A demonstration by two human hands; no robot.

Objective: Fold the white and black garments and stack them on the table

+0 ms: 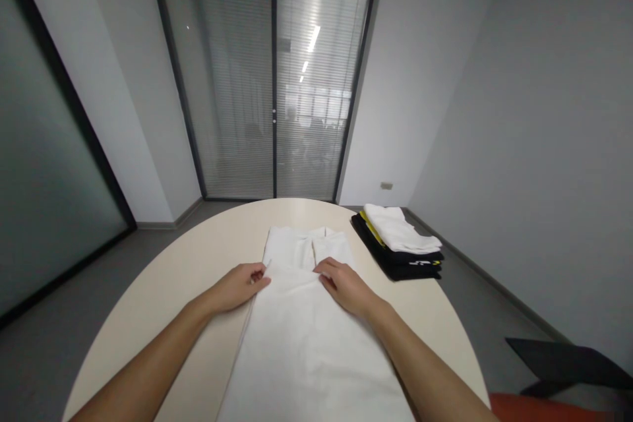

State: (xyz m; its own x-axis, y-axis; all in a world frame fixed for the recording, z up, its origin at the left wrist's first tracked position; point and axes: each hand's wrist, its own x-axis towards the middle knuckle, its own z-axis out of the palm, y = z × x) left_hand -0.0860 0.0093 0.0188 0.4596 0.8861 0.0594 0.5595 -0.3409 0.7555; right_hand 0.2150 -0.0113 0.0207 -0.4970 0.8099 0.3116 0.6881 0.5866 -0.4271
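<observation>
A white garment [306, 336] lies lengthwise on a round beige table [163, 290], with its far part folded into panels. My left hand [240, 287] rests at the garment's left edge, fingers curled and pinching the edge of the fold. My right hand [346, 287] lies on the cloth near the middle fold, fingers bent and pressing or gripping the fabric there. Both forearms reach in from the bottom of the view.
A stack of folded clothes [400, 241], white on top of black and yellow, sits at the table's far right edge. Glass doors with blinds [271, 86] stand behind the table. A dark chair part [568, 362] shows at the lower right.
</observation>
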